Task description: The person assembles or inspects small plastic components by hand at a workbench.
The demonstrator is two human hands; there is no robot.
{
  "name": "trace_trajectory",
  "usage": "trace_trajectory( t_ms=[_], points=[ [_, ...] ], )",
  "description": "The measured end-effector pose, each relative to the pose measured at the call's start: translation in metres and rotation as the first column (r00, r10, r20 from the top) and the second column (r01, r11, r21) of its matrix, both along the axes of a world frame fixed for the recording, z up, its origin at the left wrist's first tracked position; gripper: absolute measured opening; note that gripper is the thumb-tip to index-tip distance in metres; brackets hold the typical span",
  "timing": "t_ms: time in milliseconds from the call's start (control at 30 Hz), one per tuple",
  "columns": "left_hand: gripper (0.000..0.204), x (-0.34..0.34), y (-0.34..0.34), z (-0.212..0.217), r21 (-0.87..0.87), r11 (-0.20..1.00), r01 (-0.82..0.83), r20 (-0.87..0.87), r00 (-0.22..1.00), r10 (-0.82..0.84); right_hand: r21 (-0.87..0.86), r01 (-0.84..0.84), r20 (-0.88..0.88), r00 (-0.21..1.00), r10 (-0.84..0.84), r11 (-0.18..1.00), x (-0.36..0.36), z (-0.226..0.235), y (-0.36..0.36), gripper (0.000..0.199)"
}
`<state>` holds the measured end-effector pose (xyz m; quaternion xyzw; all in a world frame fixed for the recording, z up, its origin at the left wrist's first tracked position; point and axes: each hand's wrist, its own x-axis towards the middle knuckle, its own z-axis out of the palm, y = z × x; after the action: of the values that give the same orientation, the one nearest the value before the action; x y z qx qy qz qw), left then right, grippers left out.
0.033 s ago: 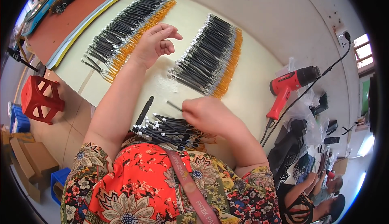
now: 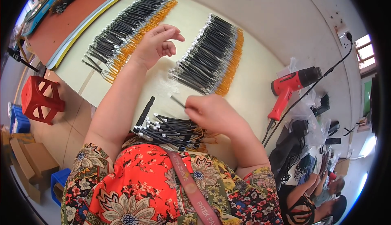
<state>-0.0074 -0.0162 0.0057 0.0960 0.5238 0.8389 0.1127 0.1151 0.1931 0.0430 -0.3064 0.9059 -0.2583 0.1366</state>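
There, your right hand (image 2: 208, 110) pinched a black cable (image 2: 178, 101) near the loose pile (image 2: 163, 130), your left hand (image 2: 158, 44) hung half-open, and pale lettering (image 2: 180, 169) marked your red strap (image 2: 191, 189)!

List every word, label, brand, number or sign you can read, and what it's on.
Dark-red strap on the chest: pale lettering, not copied out here.
Red-and-black heat gun: any marking too small to read.
Thin dark piece in the right hand: no readable text.

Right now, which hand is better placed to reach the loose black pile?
Likely right: the right hand is close to the loose black pile, though holding a thin dark piece; the left hand is farther.
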Motion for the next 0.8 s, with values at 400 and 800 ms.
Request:
trace_trajectory(
  t_ms=[400,800],
  points=[
    [0.024,0.020,0.009,0.009,-0.147,0.794,0.591,-0.055,0.796,-0.603,-0.440,0.433,0.477,0.855,-0.204,0.787,-0.029,-0.005,0.024,0.011],
    [0.022,0.017,0.014,0.006,-0.217,0.775,0.594,0.026,0.797,-0.604,-0.242,0.223,0.553,0.832,-0.055,0.944,-0.038,0.012,0.048,0.019]
  ],
)
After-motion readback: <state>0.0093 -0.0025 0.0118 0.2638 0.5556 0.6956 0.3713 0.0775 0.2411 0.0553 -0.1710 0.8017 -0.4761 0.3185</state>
